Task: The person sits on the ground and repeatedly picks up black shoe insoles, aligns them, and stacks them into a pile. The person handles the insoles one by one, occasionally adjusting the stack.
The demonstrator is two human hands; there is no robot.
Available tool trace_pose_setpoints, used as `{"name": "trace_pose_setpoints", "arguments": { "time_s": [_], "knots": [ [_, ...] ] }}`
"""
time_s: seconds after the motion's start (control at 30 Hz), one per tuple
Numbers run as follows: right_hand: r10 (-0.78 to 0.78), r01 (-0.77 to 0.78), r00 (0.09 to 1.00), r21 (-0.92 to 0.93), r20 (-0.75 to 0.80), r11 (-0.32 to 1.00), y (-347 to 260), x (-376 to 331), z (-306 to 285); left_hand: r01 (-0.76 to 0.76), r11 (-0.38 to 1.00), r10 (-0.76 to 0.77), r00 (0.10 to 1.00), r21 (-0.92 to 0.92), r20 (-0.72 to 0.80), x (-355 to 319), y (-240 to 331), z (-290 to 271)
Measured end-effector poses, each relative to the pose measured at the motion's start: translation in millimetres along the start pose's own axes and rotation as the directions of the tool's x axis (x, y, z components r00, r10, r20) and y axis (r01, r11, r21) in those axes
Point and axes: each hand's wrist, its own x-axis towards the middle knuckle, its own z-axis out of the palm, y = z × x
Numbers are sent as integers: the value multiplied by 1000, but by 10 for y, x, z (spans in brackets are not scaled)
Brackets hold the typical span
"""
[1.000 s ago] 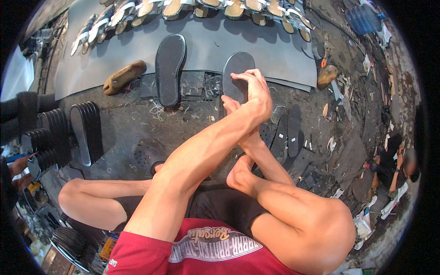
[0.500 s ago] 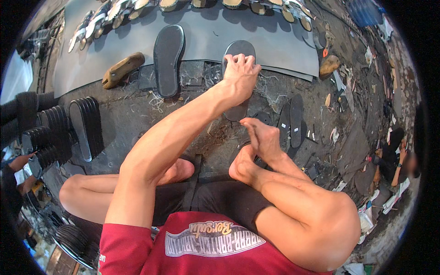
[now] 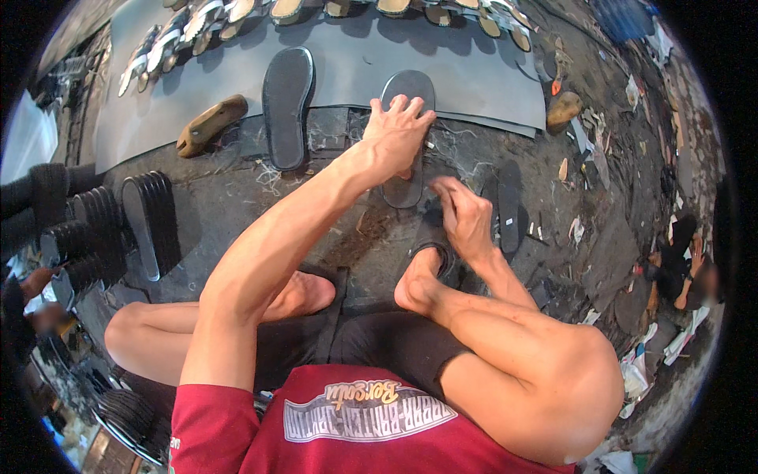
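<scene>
A black shoe sole point(image 3: 410, 85) lies lengthwise ahead of me, its front end on a grey sheet. My left hand point(image 3: 395, 136) rests across its middle with the fingers spread, covering that part. Just to the right of the sole's near end, my right hand point(image 3: 468, 220) is held low with its fingers curled together. Whatever may be in those fingers is too small or hidden to make out. Left of my left hand lies a larger black sole point(image 3: 288, 103) with a raised edge. Thin dark sole-shaped pieces point(image 3: 511, 207) lie to the right of my right hand.
The grey sheet point(image 3: 347, 51) bears a row of sandals point(image 3: 395, 6) along its far side. Wooden shoe lasts lie at left point(image 3: 212, 125) and right point(image 3: 564, 112). Stacked black soles point(image 3: 150, 225) stand at left. Scraps litter the right side; other people are at both edges.
My left hand has slid toward me along the sole, showing more of its front end. My right hand has turned and its fingers have curled in, slightly right of before.
</scene>
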Motion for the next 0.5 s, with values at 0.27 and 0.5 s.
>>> {"name": "trace_pose_setpoints", "arguments": {
  "time_s": [0.27,0.5],
  "knots": [
    [421,-427,900,421,114,800,129,375,137,31,818,-332,841,-575,-427,-745,213,515],
    [277,-259,947,124,-164,958,-27,394,875,-11,500,-656,649,-866,-387,-689,843,1196]
  ]
}}
